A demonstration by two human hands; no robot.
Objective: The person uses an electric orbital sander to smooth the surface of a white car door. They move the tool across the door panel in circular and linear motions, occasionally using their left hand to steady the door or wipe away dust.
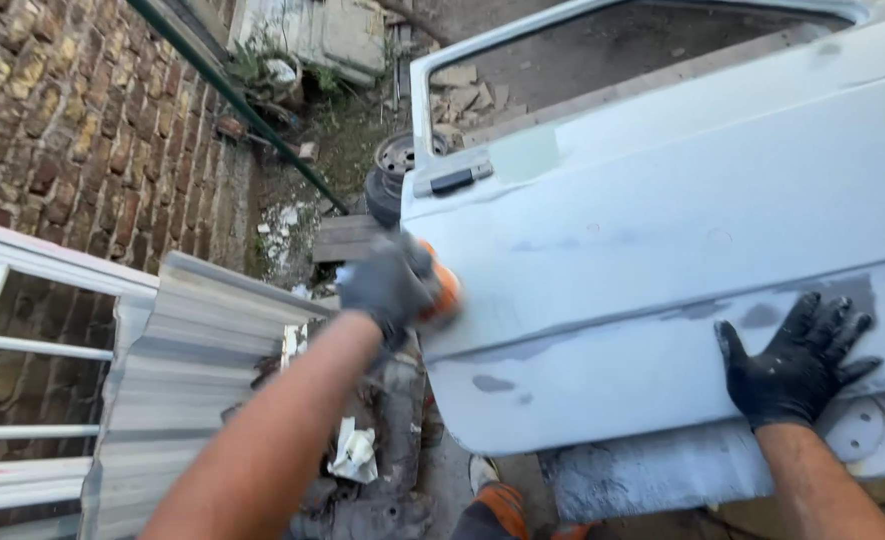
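Note:
A pale blue-grey car door [662, 220] lies tilted in front of me, with dark sanded patches along its lower crease. My left hand [387, 285], in a dark glove, grips an orange sanding tool [444, 292] pressed against the door's left edge; the hand is blurred. My right hand [794, 358], also in a black glove, rests flat with fingers spread on the door's lower right part. The door handle [454, 180] sits near the upper left, below the window opening.
A corrugated metal sheet [177, 380] and a white window frame [22, 350] are at the left, a brick wall [72, 120] behind. A wheel [394, 170], rubble and a green pole [242, 105] lie beyond. Round sanding discs [857, 430] sit under the door; my orange shoe [502, 505] is below.

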